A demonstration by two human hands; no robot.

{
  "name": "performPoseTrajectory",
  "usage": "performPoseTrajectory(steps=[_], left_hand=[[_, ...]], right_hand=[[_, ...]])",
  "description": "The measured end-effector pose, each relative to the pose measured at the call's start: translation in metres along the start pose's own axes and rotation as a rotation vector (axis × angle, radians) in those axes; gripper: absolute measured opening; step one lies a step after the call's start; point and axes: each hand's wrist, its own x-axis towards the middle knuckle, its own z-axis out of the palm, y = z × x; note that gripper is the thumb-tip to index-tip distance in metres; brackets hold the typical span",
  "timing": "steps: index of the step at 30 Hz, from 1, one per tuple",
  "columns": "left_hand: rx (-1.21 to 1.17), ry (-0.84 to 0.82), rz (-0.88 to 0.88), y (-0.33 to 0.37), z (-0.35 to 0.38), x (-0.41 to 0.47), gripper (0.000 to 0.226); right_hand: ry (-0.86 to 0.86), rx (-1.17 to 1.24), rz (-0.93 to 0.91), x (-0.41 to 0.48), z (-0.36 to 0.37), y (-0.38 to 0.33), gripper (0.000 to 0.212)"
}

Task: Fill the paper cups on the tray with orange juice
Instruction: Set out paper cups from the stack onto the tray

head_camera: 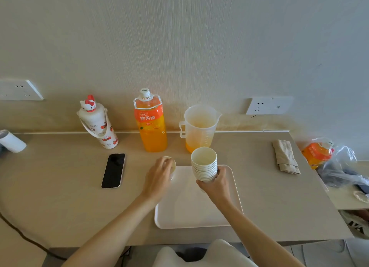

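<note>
A white tray (191, 211) lies on the beige counter in front of me. My right hand (216, 184) grips a stack of several white paper cups (204, 164) from below, held above the tray's far edge. My left hand (159, 179) is closed over a single paper cup (173, 164) at the tray's far left corner; most of that cup is hidden by my fingers. Behind the tray stand a large orange juice bottle (151, 125) with its cap on and a clear measuring jug (199, 125) with a little juice at the bottom.
A black phone (113, 170) lies left of the tray. A white cartoon-cat flask (98, 125) stands at the back left. A folded cloth (285, 157) and a plastic bag with another juice bottle (319, 154) are at the right. The wall is close behind.
</note>
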Motion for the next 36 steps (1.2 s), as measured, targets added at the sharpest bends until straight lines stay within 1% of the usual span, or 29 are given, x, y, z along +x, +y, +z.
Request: performPoseTrajectory(steps=[1,3,5,7,10,11,14,17,19,20,22,26,28,30,32,33,36], left_hand=[[-0.009,0.049,0.06,0.009,-0.001,0.005,0.018],[-0.069,0.096,0.146,0.03,-0.004,0.013,0.026],[-0.115,0.125,0.234,0.043,-0.003,0.018,0.026],[-0.127,0.133,0.286,0.05,0.003,0.02,0.018],[-0.141,0.142,0.319,0.052,0.009,0.023,0.005],[-0.154,0.14,0.317,0.052,0.01,0.023,0.002],[-0.191,0.121,0.296,0.053,0.009,0.024,0.004],[-0.151,0.146,0.32,0.056,0.008,0.026,0.018],[-0.124,0.178,0.341,0.059,0.007,0.029,0.013],[-0.114,0.2,0.349,0.06,0.005,0.03,0.008],[-0.109,0.248,0.351,0.061,0.001,0.032,0.006],[-0.12,0.408,0.326,0.056,-0.012,0.036,0.008],[-0.125,0.498,0.247,0.048,-0.017,0.039,0.004],[-0.112,0.561,0.146,0.037,-0.019,0.044,0.005],[-0.077,0.56,0.097,0.025,-0.016,0.046,0.005],[-0.054,0.533,0.102,0.02,-0.013,0.045,0.005],[-0.003,0.385,0.147,0.015,0.001,0.033,0.014]], right_hand=[[-0.003,0.002,0.013,0.001,0.002,0.002,0.053],[0.002,0.016,0.038,0.0,0.004,0.001,0.06],[0.014,0.024,0.044,-0.001,0.004,0.0,0.064],[0.007,0.022,0.05,-0.001,0.003,0.0,0.066],[-0.02,0.02,0.048,0.0,0.001,0.0,0.064],[-0.023,0.019,0.037,0.001,-0.001,0.0,0.062],[-0.026,0.008,0.013,0.001,-0.004,-0.001,0.055],[-0.027,0.035,0.05,0.0,-0.004,-0.003,0.059],[-0.023,0.041,0.06,-0.002,-0.002,-0.005,0.062],[-0.025,0.045,0.061,-0.001,-0.001,-0.005,0.062],[-0.026,0.05,0.064,-0.002,-0.002,-0.006,0.062],[-0.026,0.013,0.037,-0.001,-0.008,-0.006,0.048],[-0.019,0.007,0.034,-0.001,-0.012,-0.005,0.046],[-0.004,0.005,0.058,0.001,-0.017,-0.004,0.045],[0.041,-0.026,0.068,0.002,-0.022,-0.002,0.048],[0.066,-0.026,0.081,0.003,-0.024,-0.001,0.05],[0.127,0.001,0.119,0.003,-0.029,0.0,0.057]])
